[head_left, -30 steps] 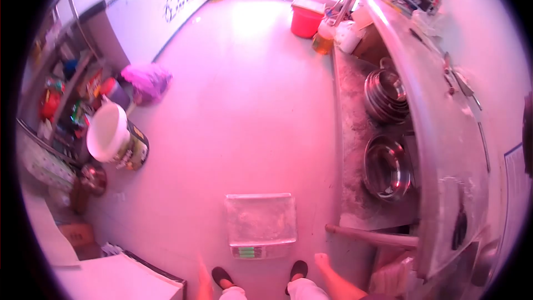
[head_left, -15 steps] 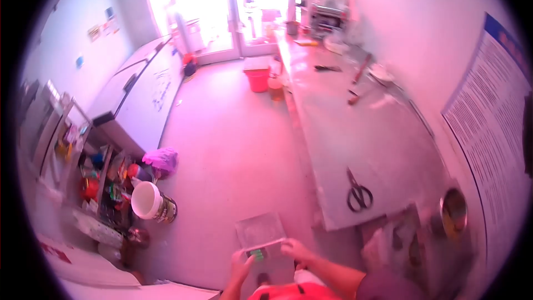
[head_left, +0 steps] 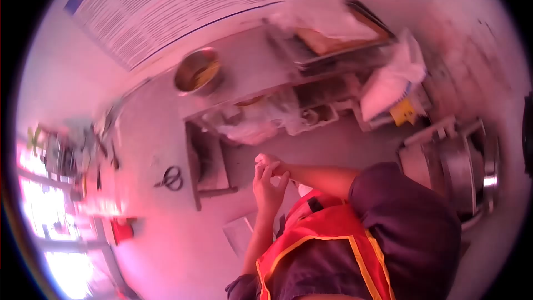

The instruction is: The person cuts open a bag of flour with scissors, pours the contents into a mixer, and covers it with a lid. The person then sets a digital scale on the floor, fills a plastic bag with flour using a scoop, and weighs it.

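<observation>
Head | left hand (head_left: 268, 190): fingers spread | right hand (head_left: 270, 162): overlapped, fingers' state unclear | tray (head_left: 238, 233): part-hidden

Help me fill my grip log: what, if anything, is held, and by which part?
No held object shows; the left hand meets the right hand. Whether anything small hides between them cannot be told.

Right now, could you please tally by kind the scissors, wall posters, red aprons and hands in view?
Scissors: 1
Wall poster: 1
Red apron: 1
Left hand and right hand: 2
Total: 5
</observation>
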Demonstrator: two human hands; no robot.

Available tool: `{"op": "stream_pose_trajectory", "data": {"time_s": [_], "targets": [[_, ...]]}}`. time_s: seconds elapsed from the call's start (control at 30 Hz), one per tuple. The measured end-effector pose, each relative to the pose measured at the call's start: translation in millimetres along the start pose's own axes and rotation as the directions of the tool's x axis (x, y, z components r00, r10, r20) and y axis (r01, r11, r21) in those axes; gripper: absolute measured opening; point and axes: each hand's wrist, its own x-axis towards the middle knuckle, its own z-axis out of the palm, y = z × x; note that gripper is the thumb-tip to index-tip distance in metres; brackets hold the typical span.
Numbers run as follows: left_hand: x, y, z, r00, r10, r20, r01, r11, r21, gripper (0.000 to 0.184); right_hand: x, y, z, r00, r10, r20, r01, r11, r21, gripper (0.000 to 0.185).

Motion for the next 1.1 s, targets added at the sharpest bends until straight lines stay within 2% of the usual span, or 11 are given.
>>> {"op": "stream_pose_trajectory", "data": {"time_s": [0.13,0.3,0.53,0.73,0.8,0.9,0.93,0.97,1.0,1.03,1.1], "targets": [[39,41,62,0.969,0.176,0.174,-0.156,0.980,-0.126,0.028,-49,-23,-72,0.959,-0.114,-0.261,0.103,0.993,-0.055,0.034],[71,77,149,0.944,0.143,0.297,-0.097,0.982,-0.163,0.025,-113,-37,-186,0.788,-0.221,-0.575,0.067,0.959,-0.277,0.034],[147,106,307,0.919,0.094,0.382,-0.011,0.977,-0.212,0.025,-280,-55,-458,0.290,-0.285,-0.914,-0.020,0.953,-0.303,0.022],[171,172,393,0.804,0.040,0.594,0.075,0.983,-0.167,0.024,-421,-21,-593,-0.065,-0.244,-0.968,-0.382,0.902,-0.202,0.014],[176,178,405,0.777,0.012,0.630,0.103,0.984,-0.145,0.024,-449,1,-608,-0.053,-0.276,-0.960,-0.559,0.805,-0.201,0.014],[186,178,418,0.714,-0.025,0.700,0.131,0.986,-0.098,0.025,-475,41,-605,0.148,-0.202,-0.968,-0.876,0.428,-0.223,0.012],[191,177,424,0.692,-0.021,0.721,0.128,0.987,-0.094,0.025,-485,82,-620,0.205,-0.003,-0.979,-0.805,0.569,-0.170,0.013],[195,176,432,0.671,-0.016,0.741,0.124,0.988,-0.091,0.025,-489,89,-614,0.185,0.103,-0.977,-0.636,0.771,-0.039,0.015],[197,174,441,0.683,0.030,0.730,0.096,0.987,-0.131,0.025,-491,80,-601,0.162,0.207,-0.965,-0.424,0.897,0.121,0.017],[198,170,453,0.687,0.080,0.723,0.066,0.983,-0.172,0.025,-490,74,-582,0.048,0.277,-0.960,-0.034,0.961,0.276,0.021],[201,177,467,0.655,0.117,0.746,0.056,0.977,-0.203,0.026,-497,94,-558,-0.030,0.177,-0.984,0.234,0.958,0.165,0.027]]}}
